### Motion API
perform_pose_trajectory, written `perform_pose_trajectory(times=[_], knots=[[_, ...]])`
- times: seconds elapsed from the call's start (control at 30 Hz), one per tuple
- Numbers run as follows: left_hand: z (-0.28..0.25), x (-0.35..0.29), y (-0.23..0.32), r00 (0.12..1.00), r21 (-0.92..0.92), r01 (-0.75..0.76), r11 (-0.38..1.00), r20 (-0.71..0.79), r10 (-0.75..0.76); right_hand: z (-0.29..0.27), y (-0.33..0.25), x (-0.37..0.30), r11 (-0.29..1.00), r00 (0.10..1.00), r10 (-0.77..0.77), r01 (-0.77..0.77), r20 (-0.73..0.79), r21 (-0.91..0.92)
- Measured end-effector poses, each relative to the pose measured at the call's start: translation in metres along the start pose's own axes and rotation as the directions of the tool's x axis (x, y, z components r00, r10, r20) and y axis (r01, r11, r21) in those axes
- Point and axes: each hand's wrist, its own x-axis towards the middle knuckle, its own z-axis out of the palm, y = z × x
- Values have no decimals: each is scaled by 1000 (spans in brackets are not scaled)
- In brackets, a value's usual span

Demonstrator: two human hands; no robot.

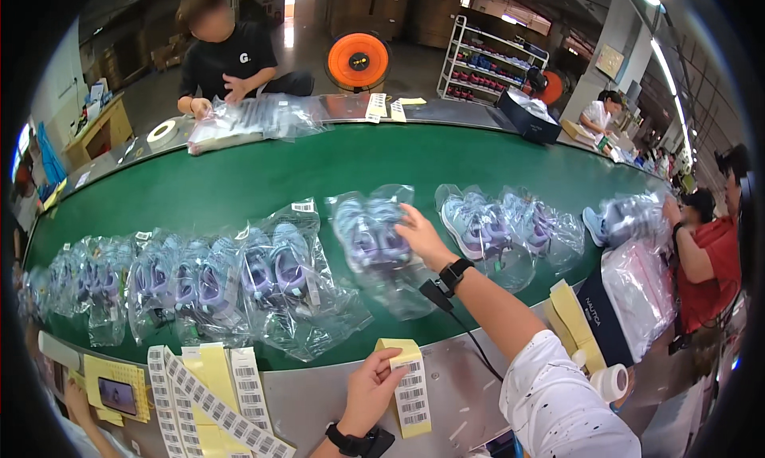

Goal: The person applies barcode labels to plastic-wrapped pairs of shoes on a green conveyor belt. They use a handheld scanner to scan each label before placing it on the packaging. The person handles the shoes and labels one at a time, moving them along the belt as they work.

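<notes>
The right hand (424,241) touches the right side of one bagged pair of shoes (368,236), blue and purple, over the green belt (263,163); I cannot tell whether its fingers are closed on the plastic; the left hand (370,388) pinches one strip of labels (413,398) between thumb and fingers, above the metal table (335,402); a black cable (478,348) crosses the table edge beside the right forearm; to the left, bagged shoes (191,275) crowd together, overlapping too much to count; to the right lie three more bagged pairs (478,223), the farthest beside a person in red (713,255); also around are two orange fans (358,61), two dark boxes (532,121), one phone (118,397), one white bottle (610,384) and one white rack (456,55)
</notes>
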Motion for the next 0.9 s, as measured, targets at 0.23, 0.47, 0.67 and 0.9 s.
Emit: perform_pose_trajectory(times=[0.23, 0.47, 0.67, 0.9], knots=[[-8, 0, 8, 993, 357, -60, 932, -71, 91, -18, -103, -153, 918, 856, -328, 389, 398, -81], [4, 2, -12, 991, 153, -110, 982, -61, 121, -46, -87, -235, 958, 904, -158, 239, 398, -162], [6, -5, 1, 979, 311, -148, 939, -91, 184, -35, -89, -248, 895, 918, -292, 361, 270, -260], [6, -3, -6, 971, 427, -174, 887, -75, 226, -29, -85, -250, 917, 952, -258, 295, 164, -268]])
